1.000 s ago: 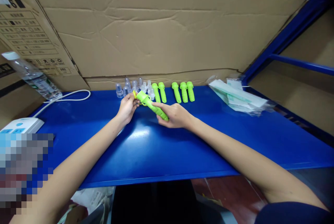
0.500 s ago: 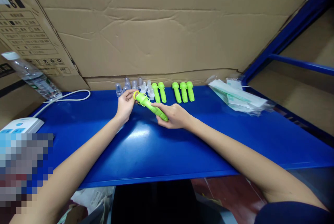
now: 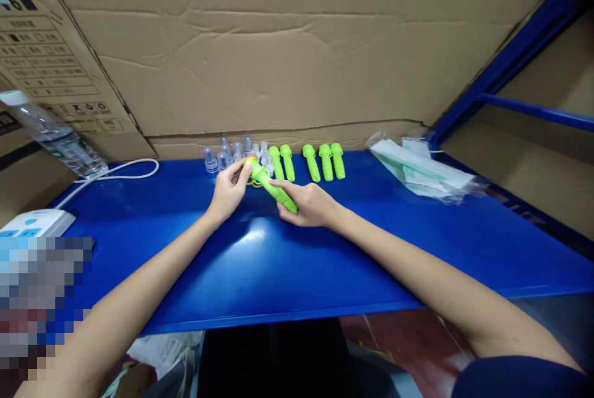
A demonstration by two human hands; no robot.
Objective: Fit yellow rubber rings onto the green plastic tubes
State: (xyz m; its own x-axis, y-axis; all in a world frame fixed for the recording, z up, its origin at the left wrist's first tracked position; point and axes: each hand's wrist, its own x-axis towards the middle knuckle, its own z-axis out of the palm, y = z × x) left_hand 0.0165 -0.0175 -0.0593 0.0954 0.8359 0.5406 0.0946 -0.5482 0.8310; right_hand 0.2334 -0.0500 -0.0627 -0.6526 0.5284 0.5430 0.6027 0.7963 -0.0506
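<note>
My right hand (image 3: 310, 205) is wrapped around the lower end of a lime-green ribbed handle (image 3: 271, 186) held slanted over the blue table (image 3: 260, 262). My left hand (image 3: 228, 189) pinches the handle's wide top end, where a small yellow ring shows between the fingertips. Behind my hands stand several small clear plastic caps (image 3: 234, 151). To their right several more green handles (image 3: 319, 161) lie in a row near the back of the table.
A cardboard wall (image 3: 288, 57) closes the back. Flat plastic packets (image 3: 420, 169) lie at the back right. A water bottle (image 3: 53, 135), a white cable (image 3: 118, 175) and a white power strip (image 3: 34, 223) are at the left. A blue shelf frame (image 3: 520, 76) rises at the right.
My left hand shifted on the handle's top end, and the yellow ring moved from beside the top onto it. The handle tilted slightly; the view drifted a little.
</note>
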